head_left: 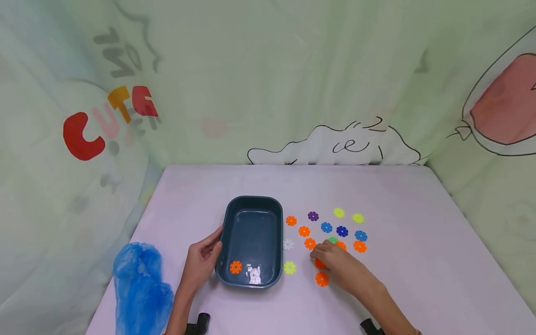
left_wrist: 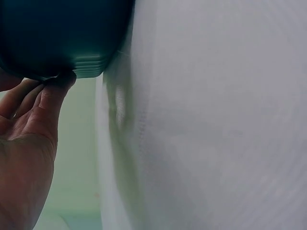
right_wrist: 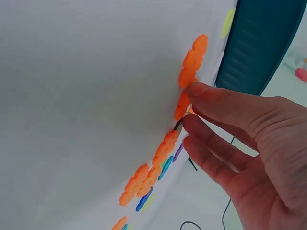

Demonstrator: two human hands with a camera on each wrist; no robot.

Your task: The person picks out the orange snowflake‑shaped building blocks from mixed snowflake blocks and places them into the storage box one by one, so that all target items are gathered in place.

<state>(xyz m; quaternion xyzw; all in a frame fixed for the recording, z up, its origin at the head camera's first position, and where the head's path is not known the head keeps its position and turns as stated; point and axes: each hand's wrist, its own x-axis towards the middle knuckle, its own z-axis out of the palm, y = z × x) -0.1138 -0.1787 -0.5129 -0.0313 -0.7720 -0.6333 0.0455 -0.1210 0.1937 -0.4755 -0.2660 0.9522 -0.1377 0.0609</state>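
My left hand [head_left: 198, 263] grips the left side of a dark teal plastic tray [head_left: 255, 239], thumb near the rim and fingers against the outer wall. Inside it, near the front left corner, lies one orange snowflake disc [head_left: 236, 267]. To the right, my right hand [head_left: 344, 266] reaches down among scattered discs. In the right wrist view its thumb and forefinger pinch an orange snowflake disc [right_wrist: 182, 106] at the tabletop. Another orange disc [head_left: 322, 279] lies just in front of that hand, and a green one [head_left: 332, 239] is partly hidden behind it.
Several orange, blue, purple [head_left: 313, 216] and yellow [head_left: 339, 212] discs lie on the white tabletop [head_left: 402, 200]. A white disc [head_left: 288, 244] and a yellow-green disc [head_left: 289, 267] sit close to the tray's right side. A crumpled blue plastic bag [head_left: 140, 288] rests at the left edge.
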